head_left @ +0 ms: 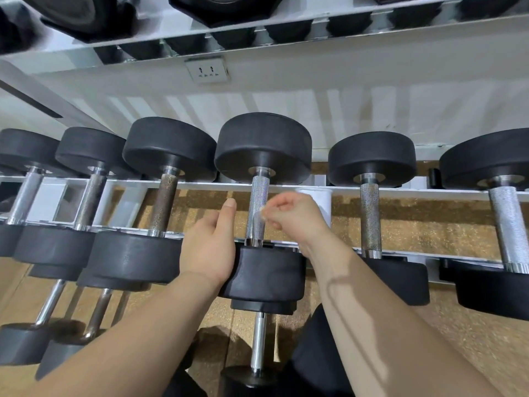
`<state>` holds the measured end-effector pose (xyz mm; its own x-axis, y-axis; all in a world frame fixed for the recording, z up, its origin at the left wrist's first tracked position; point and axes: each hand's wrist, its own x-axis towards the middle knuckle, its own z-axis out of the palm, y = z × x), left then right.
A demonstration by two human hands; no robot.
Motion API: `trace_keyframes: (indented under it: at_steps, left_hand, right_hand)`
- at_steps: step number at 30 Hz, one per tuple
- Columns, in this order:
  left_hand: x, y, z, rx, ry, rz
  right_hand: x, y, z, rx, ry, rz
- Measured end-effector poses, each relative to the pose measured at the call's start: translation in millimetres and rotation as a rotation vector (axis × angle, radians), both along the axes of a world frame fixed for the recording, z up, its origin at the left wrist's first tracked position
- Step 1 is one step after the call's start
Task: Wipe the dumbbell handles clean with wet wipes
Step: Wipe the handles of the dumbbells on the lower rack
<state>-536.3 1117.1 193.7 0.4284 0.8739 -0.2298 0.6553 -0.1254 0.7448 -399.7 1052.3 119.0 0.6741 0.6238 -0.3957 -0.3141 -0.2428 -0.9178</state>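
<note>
A black dumbbell with a knurled steel handle (256, 204) lies across the white rack (315, 188) in the middle of the head view. My right hand (292, 216) is closed and pinches a small white wet wipe (262, 211) against the right side of that handle. My left hand (213, 242) rests flat against the left side of the dumbbell's near black head (269, 273), fingers straight and pointing up beside the handle, holding nothing.
Several more black dumbbells lie side by side on the same rack, one to the left (164, 202) with a rusty handle and one to the right (370, 216). Smaller dumbbells (257, 345) sit on a lower tier. A wall socket (207, 70) is above.
</note>
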Motion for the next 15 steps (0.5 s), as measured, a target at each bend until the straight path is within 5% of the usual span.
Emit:
trace_keyframes:
  at_steps: [4, 11, 15]
  left_hand:
    - [0, 1, 0, 0.005, 0.029, -0.005]
    - [1, 2, -1, 0.012, 0.056, 0.016]
    - [0, 2, -2, 0.019, 0.050, 0.003]
  right_hand:
    - [17, 22, -3, -0.006, -0.109, -0.169]
    - [-4, -2, -10, -0.065, -0.104, 0.001]
    - [12, 19, 0, -0.034, -0.181, -0.168]
